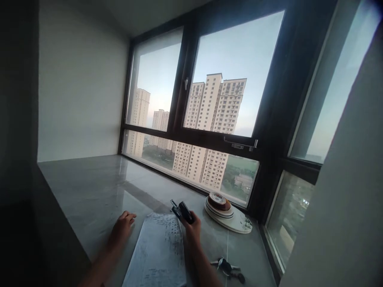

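My right hand (192, 230) is closed around a small dark tool (182, 210), held up above the far right corner of a pale printed sheet (158, 251). The sheet lies flat on the grey stone sill (89, 187). My left hand (122, 228) rests on the sill just left of the sheet's far edge, fingers curled loosely with nothing visible in them.
A stack of round plates with a small patterned dish on top (223, 211) sits at the right by the window. A bunch of keys (228, 268) lies near the front right. Large dark-framed windows (209, 139) run along the back; a white wall stands at the left.
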The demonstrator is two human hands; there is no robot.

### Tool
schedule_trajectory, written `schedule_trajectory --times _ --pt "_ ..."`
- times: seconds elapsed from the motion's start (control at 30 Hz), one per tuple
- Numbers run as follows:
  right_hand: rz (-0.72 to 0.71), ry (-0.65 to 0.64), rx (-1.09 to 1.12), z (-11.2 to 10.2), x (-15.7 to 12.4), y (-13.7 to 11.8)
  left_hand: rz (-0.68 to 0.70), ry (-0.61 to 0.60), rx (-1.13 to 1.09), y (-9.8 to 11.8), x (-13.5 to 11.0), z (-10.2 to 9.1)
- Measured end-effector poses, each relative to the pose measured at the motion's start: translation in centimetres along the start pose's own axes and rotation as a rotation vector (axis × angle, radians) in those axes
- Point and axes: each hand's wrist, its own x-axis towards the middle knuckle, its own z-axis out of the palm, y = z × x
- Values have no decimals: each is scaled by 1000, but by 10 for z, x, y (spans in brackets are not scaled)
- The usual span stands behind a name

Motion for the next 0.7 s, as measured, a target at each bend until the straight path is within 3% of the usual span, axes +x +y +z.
schedule_trajectory --times 0.1,0.23,0.4,0.53,0.7 --pt "97 -155 160 18 -5 3 39 91 -155 2 -4 -1" --pt "200 -266 186 40 -14 7 30 139 -338 13 -12 -2" --pt "202 -383 174 57 -24 9 -22 121 -461 22 -19 0" --pt "146 -476 110 63 -30 6 121 80 -414 29 -20 -3" --pt "167 -480 129 59 -31 -3 337 -62 -279 32 -22 -4"
